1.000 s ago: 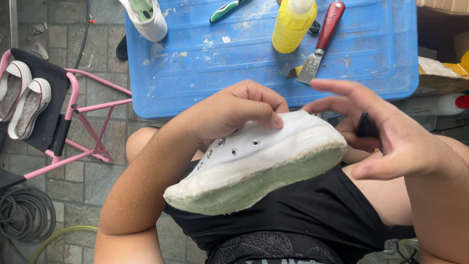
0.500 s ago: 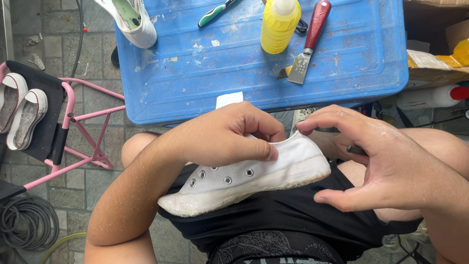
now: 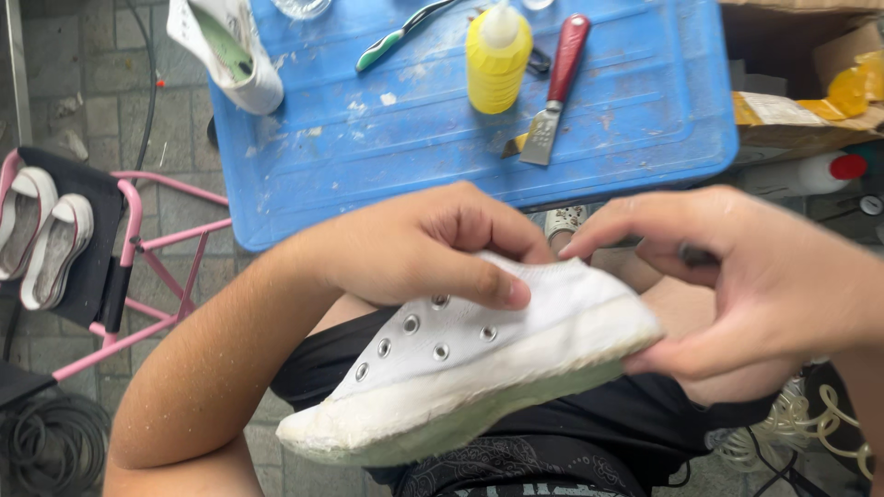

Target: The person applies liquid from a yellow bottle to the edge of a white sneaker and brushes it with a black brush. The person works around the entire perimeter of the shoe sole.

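White shoe (image 3: 479, 368) lies sideways, toe lower-left.

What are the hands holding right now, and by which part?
A white sneaker: left hand grips its upper by the eyelets, right hand pinches one end at the sole.

sneaker (image 3: 479, 377) over the lap, left hand (image 3: 419, 244) on top, right hand (image 3: 764, 285) at its right end; beyond it, worktop (image 3: 645, 138) carrying bottle (image 3: 497, 60), scraper (image 3: 552, 87), toothbrush (image 3: 401, 37).
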